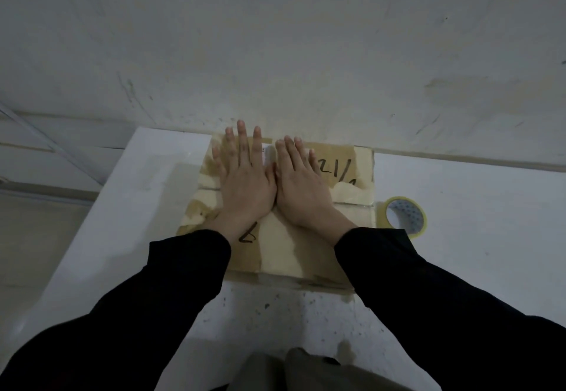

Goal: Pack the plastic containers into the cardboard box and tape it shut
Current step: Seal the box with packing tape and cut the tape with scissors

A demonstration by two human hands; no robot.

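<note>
Bottom centre of the frame: our grey-green trousers (306, 369) are showing at the edge. Both black sleeves (137, 314) are running up from the lower corners toward the middle.

The white worktop (459, 237) is carrying everything; the strip nearest us is looking speckled with dark spots.

The cardboard box (284, 252) is sitting at frame centre on the worktop, with its top flaps lying down flat. Pale torn patches are showing over its top. Black marker writing is showing near our left wrist and again at the box's upper right.

We are pressing both hands flat on the box top. Our left hand (248, 188) is lying palm down, fingers straight and a little spread, with the fingertips reaching the far edge of the box. Our right hand (301, 190) is lying palm down just beside it, fingers straight and gripping nothing. The two hands are touching along the thumb side, over the middle of the top. A small white label (269, 154) is peeking out between the fingers.

The tape roll (422, 220) is lying on the worktop just right of the box, at centre right of the frame, apart from both hands.

Left of the worktop, a tan floor (36, 237) is showing. A scuffed pale wall (275, 38) is filling the upper half of the frame.
</note>
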